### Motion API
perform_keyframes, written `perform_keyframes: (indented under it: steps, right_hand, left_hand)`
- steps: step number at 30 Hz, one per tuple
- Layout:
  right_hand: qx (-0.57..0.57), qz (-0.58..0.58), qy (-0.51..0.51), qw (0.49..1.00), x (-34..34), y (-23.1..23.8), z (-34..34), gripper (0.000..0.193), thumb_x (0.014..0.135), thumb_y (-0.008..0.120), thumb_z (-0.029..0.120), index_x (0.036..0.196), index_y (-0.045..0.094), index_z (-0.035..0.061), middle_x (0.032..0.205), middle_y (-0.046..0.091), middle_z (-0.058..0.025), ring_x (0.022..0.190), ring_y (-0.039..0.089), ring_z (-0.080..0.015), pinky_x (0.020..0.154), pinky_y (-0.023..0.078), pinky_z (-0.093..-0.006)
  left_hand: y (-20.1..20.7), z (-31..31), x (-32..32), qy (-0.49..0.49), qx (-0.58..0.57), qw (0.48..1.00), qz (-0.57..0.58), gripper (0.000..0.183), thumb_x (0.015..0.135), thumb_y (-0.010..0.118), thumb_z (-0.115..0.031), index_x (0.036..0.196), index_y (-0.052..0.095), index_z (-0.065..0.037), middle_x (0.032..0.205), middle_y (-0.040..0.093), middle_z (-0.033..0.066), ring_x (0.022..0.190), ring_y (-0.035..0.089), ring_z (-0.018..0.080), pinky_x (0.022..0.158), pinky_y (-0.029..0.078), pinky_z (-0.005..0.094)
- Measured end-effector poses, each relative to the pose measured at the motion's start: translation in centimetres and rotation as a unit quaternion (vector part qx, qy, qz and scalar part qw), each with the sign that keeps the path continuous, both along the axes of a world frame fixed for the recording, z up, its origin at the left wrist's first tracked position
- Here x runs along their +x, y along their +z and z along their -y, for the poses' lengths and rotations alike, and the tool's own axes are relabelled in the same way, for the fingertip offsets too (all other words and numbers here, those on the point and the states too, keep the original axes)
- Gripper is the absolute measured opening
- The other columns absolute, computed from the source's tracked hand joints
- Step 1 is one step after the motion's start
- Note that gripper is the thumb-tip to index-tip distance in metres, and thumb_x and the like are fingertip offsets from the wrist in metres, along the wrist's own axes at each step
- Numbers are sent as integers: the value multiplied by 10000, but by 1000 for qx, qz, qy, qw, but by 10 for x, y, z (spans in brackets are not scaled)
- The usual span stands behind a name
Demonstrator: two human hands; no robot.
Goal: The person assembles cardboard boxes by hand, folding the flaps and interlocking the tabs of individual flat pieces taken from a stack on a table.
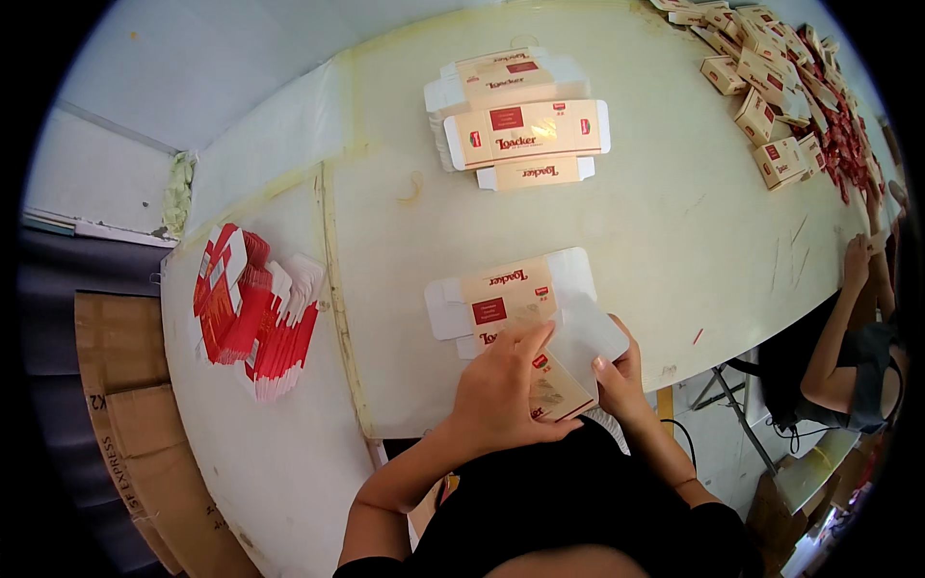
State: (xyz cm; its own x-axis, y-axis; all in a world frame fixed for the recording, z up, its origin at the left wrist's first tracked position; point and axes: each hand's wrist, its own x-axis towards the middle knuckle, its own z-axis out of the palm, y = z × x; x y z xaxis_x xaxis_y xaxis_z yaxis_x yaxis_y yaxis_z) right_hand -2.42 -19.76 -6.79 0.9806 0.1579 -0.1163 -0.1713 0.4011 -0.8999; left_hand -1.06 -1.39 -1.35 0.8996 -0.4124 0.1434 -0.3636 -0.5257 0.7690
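Note:
Close in front of my body I hold a small cream carton [554, 387], partly folded, with a white flap rising toward the upper right. My left hand [491, 390] grips its left side, the thumb along the near edge and the fingers over the top. At the carton's right, my right hand [621, 378] pinches the white flap between thumb and fingers. Just beyond, and partly covered by the left hand, a flat cream carton blank [508, 284] lies on the table. My fingers hide part of the held carton.
Farther off lies a stack of flat cream carton blanks [525, 130]. Red-and-white folded cartons [255, 313] lean in a bundle at left. Finished boxes [771, 91] and small red packets [848, 144] pile up at far right, near another person's hand [857, 260]. Brown cardboard [154, 443] stands beside the table.

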Motion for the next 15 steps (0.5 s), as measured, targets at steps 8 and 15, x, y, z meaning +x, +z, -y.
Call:
perform_keyframes:
  steps: [8,15]
  right_hand:
    - [22,-20,-16,999,0,-3,-3,457,897,593,219,1263,477,-28,1128,574,-81,1042,520,-134,915,406,-292]
    - [-48,-54,57,996,-2,5,-6,474,908,562,171,1318,441,-35,1256,538,-120,1170,490,-191,991,378,-331]
  left_hand:
    - [-3,-3,1,-16,11,1000,-7,871,531,861,-270,1261,433,-63,1144,551,158,855,614,263,645,529,324]
    - [-13,-3,-1,-12,-24,999,31,843,522,860,-269,1224,431,-81,1110,570,154,784,617,251,618,526,333]
